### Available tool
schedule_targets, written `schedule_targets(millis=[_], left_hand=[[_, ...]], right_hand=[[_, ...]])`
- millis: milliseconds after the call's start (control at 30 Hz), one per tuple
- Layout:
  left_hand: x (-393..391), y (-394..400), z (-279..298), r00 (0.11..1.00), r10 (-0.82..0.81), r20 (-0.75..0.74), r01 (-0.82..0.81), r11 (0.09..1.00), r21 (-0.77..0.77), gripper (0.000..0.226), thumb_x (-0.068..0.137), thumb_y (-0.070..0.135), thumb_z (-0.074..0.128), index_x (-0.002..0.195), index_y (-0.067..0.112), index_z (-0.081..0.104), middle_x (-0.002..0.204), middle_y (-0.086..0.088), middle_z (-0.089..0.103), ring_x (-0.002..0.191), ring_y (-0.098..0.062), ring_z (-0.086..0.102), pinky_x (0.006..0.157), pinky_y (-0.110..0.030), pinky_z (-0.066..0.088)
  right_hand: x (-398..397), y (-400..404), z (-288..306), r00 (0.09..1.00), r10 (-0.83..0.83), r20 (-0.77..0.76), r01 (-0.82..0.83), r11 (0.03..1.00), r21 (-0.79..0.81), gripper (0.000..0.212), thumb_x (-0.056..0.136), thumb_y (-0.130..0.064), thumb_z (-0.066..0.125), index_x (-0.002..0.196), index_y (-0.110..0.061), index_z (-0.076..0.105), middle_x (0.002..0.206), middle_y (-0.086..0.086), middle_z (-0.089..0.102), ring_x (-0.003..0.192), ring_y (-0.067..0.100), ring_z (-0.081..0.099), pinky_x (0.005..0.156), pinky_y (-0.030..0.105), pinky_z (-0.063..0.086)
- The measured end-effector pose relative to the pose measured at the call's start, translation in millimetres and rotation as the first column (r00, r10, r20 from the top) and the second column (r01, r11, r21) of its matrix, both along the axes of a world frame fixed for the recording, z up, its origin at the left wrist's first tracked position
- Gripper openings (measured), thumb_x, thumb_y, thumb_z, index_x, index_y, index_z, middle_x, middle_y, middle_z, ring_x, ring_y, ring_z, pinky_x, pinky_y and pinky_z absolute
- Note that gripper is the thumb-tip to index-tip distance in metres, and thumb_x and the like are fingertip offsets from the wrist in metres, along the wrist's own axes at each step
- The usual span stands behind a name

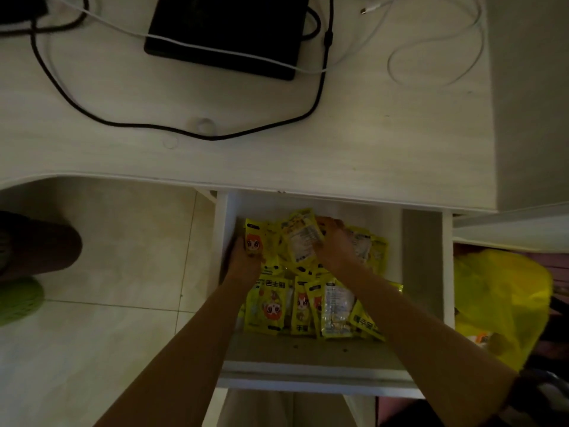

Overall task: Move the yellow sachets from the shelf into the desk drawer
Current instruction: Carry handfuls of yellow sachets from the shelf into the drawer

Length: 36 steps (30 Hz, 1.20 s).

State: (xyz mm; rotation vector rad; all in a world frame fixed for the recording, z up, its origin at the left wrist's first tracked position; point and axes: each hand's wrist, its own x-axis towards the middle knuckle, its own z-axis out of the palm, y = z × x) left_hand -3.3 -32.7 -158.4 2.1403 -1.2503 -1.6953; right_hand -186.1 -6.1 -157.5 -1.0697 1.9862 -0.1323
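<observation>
The white desk drawer stands pulled out below the desk edge. Several yellow sachets with an orange cartoon face lie in a loose pile across its floor. Both my arms reach down into it. My left hand is at the drawer's left wall, its fingers closed on the sachets there. My right hand is further back, gripping a tilted bunch of sachets from the right. The shelf is not in view.
The white desk top carries a black tablet, a black cable and white cables. A yellow plastic bag sits right of the drawer. A person's leg and green shoe stand on the tiled floor at left.
</observation>
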Motion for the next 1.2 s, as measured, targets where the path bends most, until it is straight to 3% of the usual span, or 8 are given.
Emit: schedule_targets(millis=[100, 200, 333, 467, 600, 867, 1033, 1200], left_hand=[[1.1, 7.4, 13.8, 0.998, -0.060, 0.029, 0.061, 0.997, -0.046, 0.044, 0.091, -0.011, 0.046, 0.132, 0.005, 0.046, 0.116, -0.007, 0.054, 0.100, -0.021, 0.053, 0.071, -0.016, 0.040], [5.6, 17.5, 23.2, 0.992, -0.113, 0.059, 0.116, 0.992, -0.057, 0.042, 0.092, 0.000, 0.048, 0.132, 0.014, 0.048, 0.117, -0.003, 0.058, 0.101, -0.020, 0.053, 0.083, -0.027, 0.044], [10.6, 30.7, 45.8, 0.987, -0.132, 0.086, 0.139, 0.987, -0.084, 0.047, 0.090, 0.007, 0.052, 0.135, 0.020, 0.045, 0.116, -0.003, 0.061, 0.095, -0.019, 0.057, 0.077, -0.028, 0.045], [14.4, 45.2, 77.8, 0.985, -0.146, 0.095, 0.157, 0.980, -0.125, 0.058, 0.086, 0.002, 0.055, 0.140, 0.019, 0.042, 0.127, -0.008, 0.054, 0.108, -0.028, 0.057, 0.082, -0.031, 0.045], [19.9, 67.8, 107.2, 0.987, -0.128, 0.102, 0.142, 0.978, -0.152, 0.052, 0.089, 0.007, 0.057, 0.139, 0.017, 0.044, 0.135, -0.006, 0.055, 0.119, -0.025, 0.054, 0.083, -0.025, 0.039], [64.5, 127.1, 151.7, 0.978, 0.071, 0.195, -0.012, 0.956, -0.292, 0.038, 0.092, 0.007, 0.053, 0.130, 0.011, 0.052, 0.118, -0.011, 0.065, 0.109, -0.024, 0.059, 0.079, -0.020, 0.037], [105.2, 170.3, 164.2, 0.947, 0.178, 0.267, -0.071, 0.928, -0.366, 0.029, 0.094, 0.010, 0.052, 0.123, 0.009, 0.056, 0.107, -0.012, 0.067, 0.090, -0.022, 0.061, 0.073, -0.024, 0.042], [145.8, 208.0, 168.4, 0.893, 0.290, 0.344, -0.153, 0.914, -0.375, 0.026, 0.096, 0.016, 0.050, 0.121, 0.014, 0.058, 0.103, -0.006, 0.066, 0.092, -0.018, 0.060, 0.074, -0.021, 0.040]], right_hand=[[-2.5, 8.7, 7.6, 0.999, -0.019, -0.045, 0.019, 1.000, -0.001, 0.059, 0.083, -0.005, 0.060, 0.138, -0.015, 0.042, 0.142, 0.013, 0.038, 0.131, 0.035, 0.039, 0.107, 0.042, 0.037], [-6.2, 21.1, 19.2, 0.996, -0.086, -0.033, 0.087, 0.996, 0.026, 0.047, 0.089, -0.011, 0.058, 0.134, -0.009, 0.045, 0.131, 0.014, 0.050, 0.127, 0.032, 0.044, 0.097, 0.037, 0.041], [-11.8, 43.8, 35.7, 0.988, -0.152, -0.026, 0.152, 0.988, -0.019, 0.002, 0.088, -0.014, 0.050, 0.090, -0.014, 0.050, 0.084, 0.008, 0.054, 0.083, 0.031, 0.058, 0.065, 0.034, 0.044], [-12.7, 64.8, 66.6, 0.999, -0.050, -0.016, 0.051, 0.999, 0.014, 0.025, 0.092, -0.009, 0.047, 0.116, -0.007, 0.046, 0.103, 0.014, 0.061, 0.093, 0.032, 0.060, 0.077, 0.039, 0.052], [-4.9, 84.0, 97.3, 0.998, 0.053, 0.021, -0.053, 0.999, 0.004, 0.041, 0.095, -0.010, 0.046, 0.136, -0.006, 0.038, 0.094, 0.007, 0.061, 0.087, 0.026, 0.059, 0.065, 0.028, 0.042], [51.1, 106.1, 141.1, 0.934, 0.358, -0.015, -0.358, 0.933, -0.036, 0.040, 0.096, -0.023, 0.044, 0.135, -0.017, 0.038, 0.113, 0.010, 0.062, 0.087, 0.029, 0.064, 0.073, 0.043, 0.057], [94.4, 114.9, 157.7, 0.852, 0.520, -0.053, -0.523, 0.847, -0.093, 0.031, 0.098, -0.021, 0.041, 0.127, -0.011, 0.047, 0.110, 0.010, 0.061, 0.094, 0.027, 0.061, 0.071, 0.035, 0.052], [144.0, 122.0, 163.5, 0.719, 0.686, -0.111, -0.695, 0.702, -0.157, 0.032, 0.097, -0.018, 0.040, 0.126, -0.008, 0.049, 0.107, 0.014, 0.062, 0.092, 0.025, 0.059, 0.076, 0.034, 0.049]])
